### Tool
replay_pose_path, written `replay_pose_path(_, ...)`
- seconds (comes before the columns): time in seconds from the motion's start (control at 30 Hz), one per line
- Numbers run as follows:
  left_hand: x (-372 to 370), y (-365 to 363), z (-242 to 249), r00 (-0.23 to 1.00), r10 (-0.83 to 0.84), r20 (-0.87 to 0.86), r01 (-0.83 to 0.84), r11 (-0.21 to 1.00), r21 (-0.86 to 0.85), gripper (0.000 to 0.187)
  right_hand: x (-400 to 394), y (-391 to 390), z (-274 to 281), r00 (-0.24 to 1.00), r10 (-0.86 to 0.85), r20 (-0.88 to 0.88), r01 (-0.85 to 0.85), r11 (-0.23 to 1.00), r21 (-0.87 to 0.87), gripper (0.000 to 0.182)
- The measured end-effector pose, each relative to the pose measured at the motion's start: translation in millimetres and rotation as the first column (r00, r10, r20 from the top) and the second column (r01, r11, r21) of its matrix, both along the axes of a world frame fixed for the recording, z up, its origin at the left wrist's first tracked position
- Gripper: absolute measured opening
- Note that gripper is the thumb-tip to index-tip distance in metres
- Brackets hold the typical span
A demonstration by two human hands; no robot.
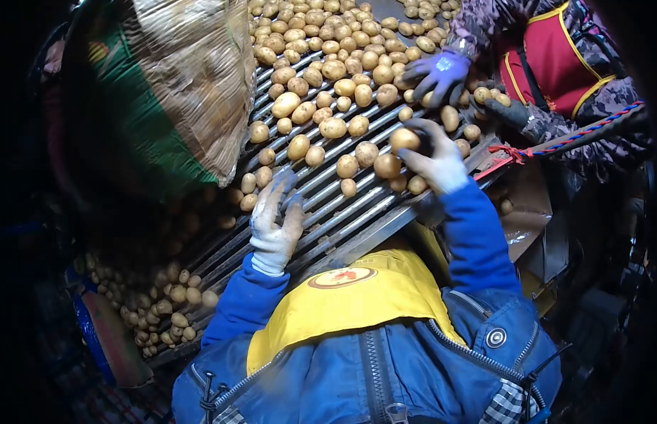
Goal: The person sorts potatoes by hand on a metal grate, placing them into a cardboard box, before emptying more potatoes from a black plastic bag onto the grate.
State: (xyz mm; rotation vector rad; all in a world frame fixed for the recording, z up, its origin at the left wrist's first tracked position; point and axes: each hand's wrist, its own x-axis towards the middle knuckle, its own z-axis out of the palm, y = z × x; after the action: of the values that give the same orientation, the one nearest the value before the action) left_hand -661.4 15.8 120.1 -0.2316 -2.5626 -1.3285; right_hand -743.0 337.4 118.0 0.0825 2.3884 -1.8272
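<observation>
Many potatoes lie spread over a sloping rack of metal rollers. My right hand, in a white glove with grey fingers, has its fingers around a potato near the rack's right edge; another potato sits just beside the fingertips. My left hand, gloved the same way, rests over the rollers at the left, fingers bent and apart, with no potato visible in it. Small potatoes lie just above its fingertips.
A co-worker's purple-gloved hand and dark-gloved hand are close at the upper right. A large sack hangs at the left. Potatoes are piled lower left. A rope crosses at right, above a cardboard box.
</observation>
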Motion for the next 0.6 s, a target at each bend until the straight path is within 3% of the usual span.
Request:
replay_pose_path(0.07, 5, -2, -1, 0.996, 0.03, 0.08, -0.033, 0.999, 0.03, 0.044, 42, 35, 19, 0.993, -0.108, -0.046, 0.107, 0.994, -0.011, 0.06)
replay_pose_path(0.13, 8, -5, 1, 0.997, 0.015, 0.08, -0.016, 1.0, 0.017, 0.045, 84, 78, 25, 0.979, -0.204, 0.018, 0.205, 0.973, -0.105, 0.055)
replay_pose_path(0.2, 13, -9, -1, 0.995, 0.043, 0.095, -0.048, 0.997, 0.055, 0.045, 117, 129, 17, 0.945, -0.299, 0.134, 0.282, 0.95, 0.13, 0.048)
replay_pose_path(0.23, 14, -10, 3, 0.995, 0.045, 0.089, -0.046, 0.999, 0.019, 0.045, 125, 131, 16, 0.944, -0.3, 0.138, 0.283, 0.95, 0.128, 0.048)
replay_pose_path(0.27, 15, -10, 1, 0.995, 0.046, 0.089, -0.048, 0.999, 0.016, 0.045, 128, 129, 22, 0.962, -0.273, 0.011, 0.222, 0.804, 0.552, 0.045)
replay_pose_path(0.3, 16, -11, -2, 0.995, 0.052, 0.088, -0.055, 0.998, 0.026, 0.046, 126, 125, 27, 0.978, -0.184, -0.093, 0.172, 0.478, 0.861, 0.042)
replay_pose_path(0.33, 18, -14, -4, 0.994, 0.063, 0.087, -0.066, 0.997, 0.032, 0.046, 120, 111, 24, 0.96, -0.219, -0.174, 0.278, 0.675, 0.684, 0.041)
replay_pose_path(0.43, 22, -20, -1, 0.998, 0.062, 0.017, -0.063, 0.998, 0.028, 0.043, 93, 37, 5, 0.909, 0.07, -0.411, 0.162, 0.85, 0.502, 0.04)
replay_pose_path(0.47, 26, -29, 0, 0.996, 0.088, -0.003, -0.088, 0.996, 0.011, 0.042, 81, 7, 2, 0.853, 0.205, -0.481, 0.062, 0.874, 0.483, 0.039)
replay_pose_path(0.53, 36, -59, 11, 0.967, 0.22, -0.125, -0.237, 0.961, -0.139, 0.04, 68, -47, 15, 0.788, 0.465, -0.404, -0.239, 0.835, 0.495, 0.04)
replay_pose_path(0.6, 58, -118, 15, 0.869, 0.434, -0.239, -0.488, 0.832, -0.264, 0.043, 67, -81, 7, 0.718, 0.585, -0.378, -0.362, 0.777, 0.515, 0.045)
